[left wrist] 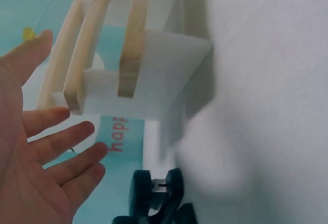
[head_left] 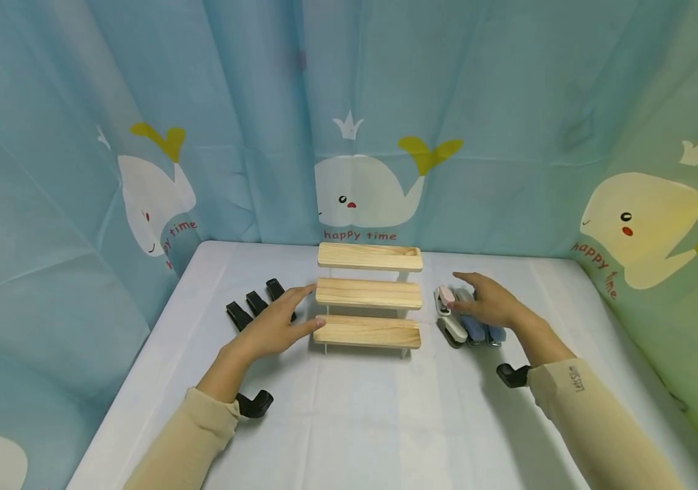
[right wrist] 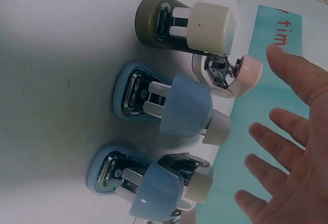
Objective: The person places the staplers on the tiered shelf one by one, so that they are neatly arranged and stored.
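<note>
A three-tier wooden rack (head_left: 367, 331) with white side supports stands mid-table; its tiers hold nothing. My left hand (head_left: 275, 328) is at its left end, fingers spread, holding nothing; in the left wrist view the hand (left wrist: 51, 137) is beside the wooden slats (left wrist: 134, 44). Several black staplers (head_left: 239, 316) lie left of the rack, partly behind that hand. My right hand (head_left: 488, 299) hovers over several staplers at the right, including a cream one (head_left: 452, 329) and a pink one (head_left: 445, 297). Blue staplers (right wrist: 187, 106) show beside the open right hand (right wrist: 292, 147), whose fingers hold nothing.
A white cloth covers the table (head_left: 349, 422). Behind and at both sides hangs a blue curtain (head_left: 251, 102) with whale prints, close behind the rack. Black wrist mounts (head_left: 255, 404) stick out from both forearms above the table.
</note>
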### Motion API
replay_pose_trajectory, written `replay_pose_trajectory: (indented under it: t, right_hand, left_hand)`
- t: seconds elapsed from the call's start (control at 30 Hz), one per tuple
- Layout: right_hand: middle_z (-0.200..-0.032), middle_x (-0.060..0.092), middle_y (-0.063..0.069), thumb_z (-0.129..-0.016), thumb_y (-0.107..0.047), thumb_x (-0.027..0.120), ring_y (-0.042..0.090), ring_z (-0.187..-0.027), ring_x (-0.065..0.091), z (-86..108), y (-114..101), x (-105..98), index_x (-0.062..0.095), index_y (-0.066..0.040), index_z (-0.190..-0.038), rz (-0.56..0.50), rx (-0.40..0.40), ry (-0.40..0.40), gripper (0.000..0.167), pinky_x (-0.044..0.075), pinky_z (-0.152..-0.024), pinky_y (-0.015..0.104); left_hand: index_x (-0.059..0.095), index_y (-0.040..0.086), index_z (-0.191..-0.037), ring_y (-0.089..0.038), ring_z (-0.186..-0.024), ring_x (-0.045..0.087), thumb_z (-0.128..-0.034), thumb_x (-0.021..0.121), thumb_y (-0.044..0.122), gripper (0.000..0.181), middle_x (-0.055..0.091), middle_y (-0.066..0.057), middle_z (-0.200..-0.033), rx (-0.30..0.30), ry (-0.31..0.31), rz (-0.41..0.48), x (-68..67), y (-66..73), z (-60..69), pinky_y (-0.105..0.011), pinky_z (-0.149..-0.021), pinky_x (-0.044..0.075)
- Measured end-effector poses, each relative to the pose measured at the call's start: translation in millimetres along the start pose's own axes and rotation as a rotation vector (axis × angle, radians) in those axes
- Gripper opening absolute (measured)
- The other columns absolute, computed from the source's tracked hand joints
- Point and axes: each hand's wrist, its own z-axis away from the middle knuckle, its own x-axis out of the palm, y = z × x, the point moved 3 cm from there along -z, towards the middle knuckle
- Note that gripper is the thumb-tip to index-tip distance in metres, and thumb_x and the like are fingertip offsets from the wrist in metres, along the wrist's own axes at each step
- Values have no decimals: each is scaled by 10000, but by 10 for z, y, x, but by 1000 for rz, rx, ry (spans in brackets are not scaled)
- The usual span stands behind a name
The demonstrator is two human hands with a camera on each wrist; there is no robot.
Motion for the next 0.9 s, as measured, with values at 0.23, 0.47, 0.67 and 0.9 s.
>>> replay_pose_trajectory:
  t: [0.23, 0.47, 0.67, 0.9]
  right_hand:
    - [-1603, 350, 329, -983, -385, 712, 573, -1457, 329, -40, 21, 58, 355, -8, -1590, -21, 11, -17, 799, 300, -1148, 719]
    - [-1596, 360, 331, -978, -365, 723, 568, -1457, 335, -67, 25, 102, 366, 4, -1581, -14, -1, -17, 792, 296, -1157, 709]
    - [-1601, 357, 323, -971, -378, 729, 575, -1455, 331, -68, 35, 117, 380, -14, -1578, -17, 13, -21, 789, 300, -1142, 728]
    - [-1608, 361, 300, -966, -405, 726, 563, -1458, 338, -89, 49, 142, 394, -50, -1580, 2, 38, -22, 783, 293, -1113, 770]
  left_hand:
    - [230, 212, -1660, -327, -1512, 397, -985, 612, 609, 871, 398, -75, -1640, -6, 27, 49, 95, 0, 26, -568, -1205, 352]
    - [298, 206, -1637, -326, -1477, 444, -974, 665, 558, 836, 457, -80, -1596, -41, 39, 141, 220, -38, 46, -537, -1202, 368]
    - [322, 161, -1624, -344, -1444, 494, -970, 705, 494, 828, 454, -81, -1605, -71, 35, 282, 346, -75, 46, -504, -1182, 408]
    - [343, 172, -1619, -346, -1433, 511, -942, 737, 502, 850, 431, -89, -1624, -118, 39, 363, 449, -117, 48, -506, -1168, 425]
